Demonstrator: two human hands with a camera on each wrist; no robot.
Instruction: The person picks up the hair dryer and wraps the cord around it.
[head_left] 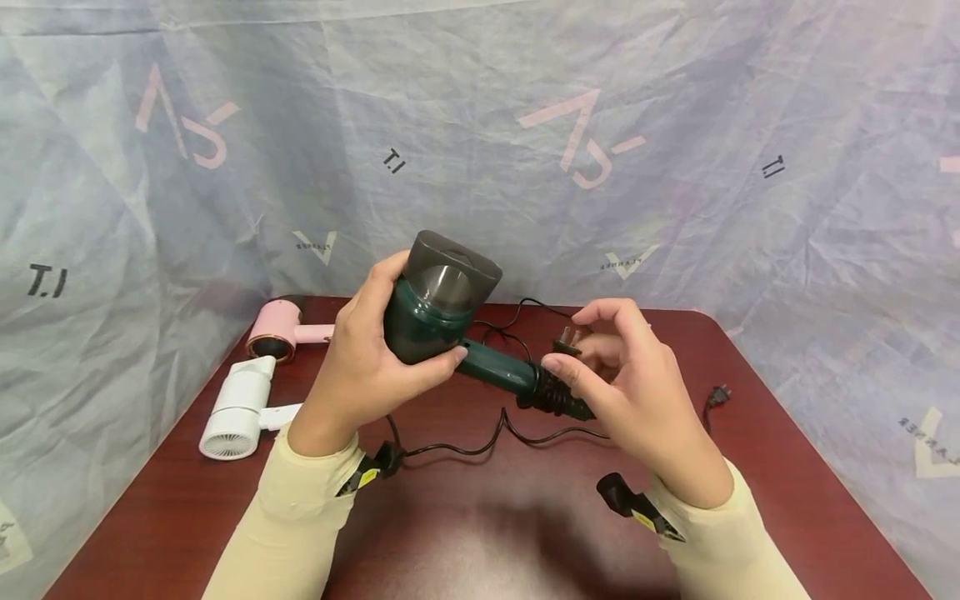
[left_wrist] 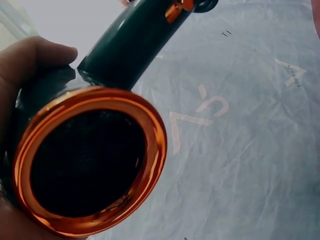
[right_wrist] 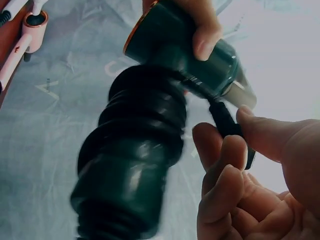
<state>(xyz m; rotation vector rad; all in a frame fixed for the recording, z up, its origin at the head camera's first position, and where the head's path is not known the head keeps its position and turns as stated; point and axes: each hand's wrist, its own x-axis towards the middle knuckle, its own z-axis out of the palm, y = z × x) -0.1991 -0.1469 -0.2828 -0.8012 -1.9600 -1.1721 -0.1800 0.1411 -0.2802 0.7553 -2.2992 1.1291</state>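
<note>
My left hand [head_left: 367,350] grips the barrel of a dark green hair dryer [head_left: 491,367], its thumb along the near side. A smoky, see-through nozzle [head_left: 453,283] on the dryer points up and away. In the left wrist view the back end shows a shiny copper ring [left_wrist: 157,150] around a dark intake. A black cord [right_wrist: 145,107] is wound in several turns around the lower handle. Beside those turns, my right hand [head_left: 637,383] pinches the cord's black plug [right_wrist: 225,117] between thumb and fingers, its prongs upward in the head view.
On the dark red table [head_left: 480,517], a pink hair dryer [head_left: 276,325] and a white hair dryer [head_left: 238,408] lie to the left. A loose black cord [head_left: 457,452] crosses the middle, and another plug [head_left: 718,395] lies at the right. A grey printed curtain [head_left: 480,150] hangs behind.
</note>
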